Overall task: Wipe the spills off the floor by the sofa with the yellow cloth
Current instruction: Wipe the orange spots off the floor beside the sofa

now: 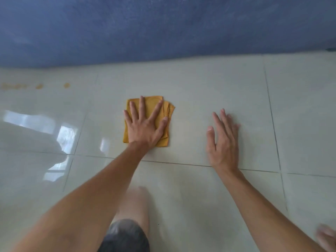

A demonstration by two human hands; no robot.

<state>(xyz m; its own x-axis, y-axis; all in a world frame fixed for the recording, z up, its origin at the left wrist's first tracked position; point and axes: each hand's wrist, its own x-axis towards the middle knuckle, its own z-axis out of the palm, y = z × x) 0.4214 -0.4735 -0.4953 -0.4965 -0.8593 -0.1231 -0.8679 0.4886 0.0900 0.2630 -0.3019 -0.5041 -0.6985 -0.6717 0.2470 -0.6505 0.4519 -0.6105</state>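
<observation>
A folded yellow cloth (168,110) lies flat on the pale glossy floor tiles (209,84) a little in front of the blue sofa (163,28). My left hand (145,124) presses down on the cloth with its fingers spread. My right hand (222,140) rests flat on the bare tile to the right of the cloth, fingers together and slightly blurred, holding nothing. Brownish spill spots (66,85) and smears (14,86) sit on the floor at the far left, close to the sofa's base.
My bent knee in dark shorts (125,233) is at the bottom centre, with the lower leg (136,202) stretched toward the cloth. A blurred foot (327,237) shows at the bottom right corner. Window light reflects off the tiles on the left (36,124).
</observation>
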